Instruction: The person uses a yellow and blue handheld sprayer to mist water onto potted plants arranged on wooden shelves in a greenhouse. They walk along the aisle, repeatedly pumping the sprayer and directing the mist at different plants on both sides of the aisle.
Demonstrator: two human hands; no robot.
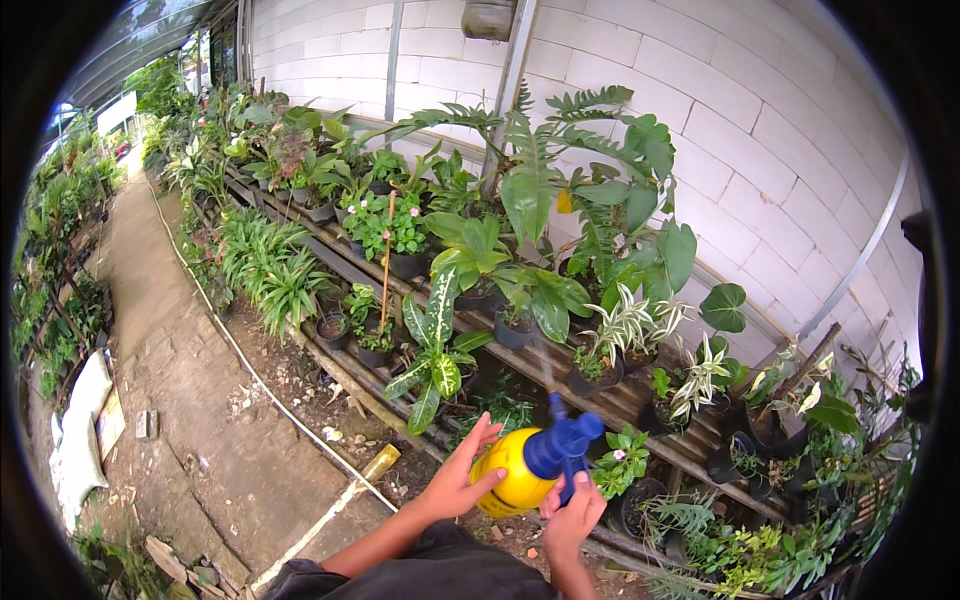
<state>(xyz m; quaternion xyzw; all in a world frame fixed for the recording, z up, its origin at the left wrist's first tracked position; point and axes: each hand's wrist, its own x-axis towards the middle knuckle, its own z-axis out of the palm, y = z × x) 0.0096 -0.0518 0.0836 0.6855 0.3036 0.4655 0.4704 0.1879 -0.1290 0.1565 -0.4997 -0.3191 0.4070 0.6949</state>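
Observation:
A yellow pressure spray bottle [508,470] with a blue pump head [565,440] is held between my two hands at the lower middle. My right hand [575,512] is closed around its blue handle. On the bottle's left side, my left hand [458,478] cups the yellow body, thumb in front and fingers partly behind. The blue nozzle [556,404] points up and away from me, and a faint white spray leaves it toward the potted plants. Just beyond are a dieffenbachia with white-marked leaves [438,325] and a white-striped plant [620,332] in a black pot [590,375].
Slatted tiered shelves [470,350] carry many potted plants along a white block wall [700,90]. A pale hose [270,390] runs along the dirt path [150,260]. White sacks [82,435] lie at the left, near a small block [147,425]. Pink-flowered plants [622,458] grow close to my right hand.

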